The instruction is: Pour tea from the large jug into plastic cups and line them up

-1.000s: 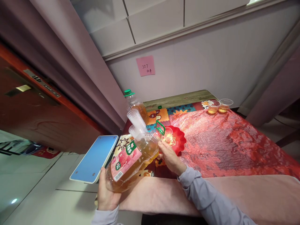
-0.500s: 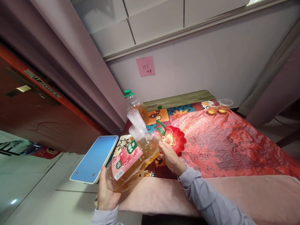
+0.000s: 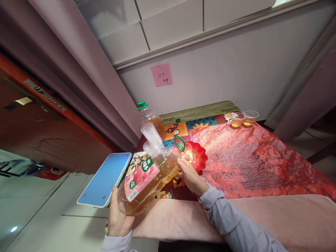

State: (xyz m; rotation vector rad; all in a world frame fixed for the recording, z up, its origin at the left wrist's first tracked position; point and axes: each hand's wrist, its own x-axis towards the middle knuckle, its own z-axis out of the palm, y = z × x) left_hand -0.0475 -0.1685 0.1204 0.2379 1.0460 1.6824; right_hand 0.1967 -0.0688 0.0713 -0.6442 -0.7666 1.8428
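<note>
A large clear juice bottle (image 3: 149, 183) with a pink label and amber liquid lies tilted between my hands, its mouth end toward the red dish. My left hand (image 3: 119, 213) cups its base from below. Near the neck, my right hand (image 3: 190, 175) is closed on the bottle, the fingers partly hidden behind it. A green loop handle (image 3: 180, 143) stands up at the bottle's neck. Beyond the mouth, a clear plastic cup (image 3: 187, 148) shows at the scalloped red dish (image 3: 202, 159); the bottle and my hand partly cover it, so its contents are unclear.
A second juice bottle (image 3: 154, 124) with a green cap stands at the back left, behind stacked clear cups (image 3: 152, 134). Two cups of amber liquid (image 3: 237, 121) stand at the far right. A green cap (image 3: 178, 120) lies near the back edge. A blue-topped stool (image 3: 106, 180) is at left.
The view has shifted slightly. Both hands keep their hold on the bottle, and its tilt looks about the same.
</note>
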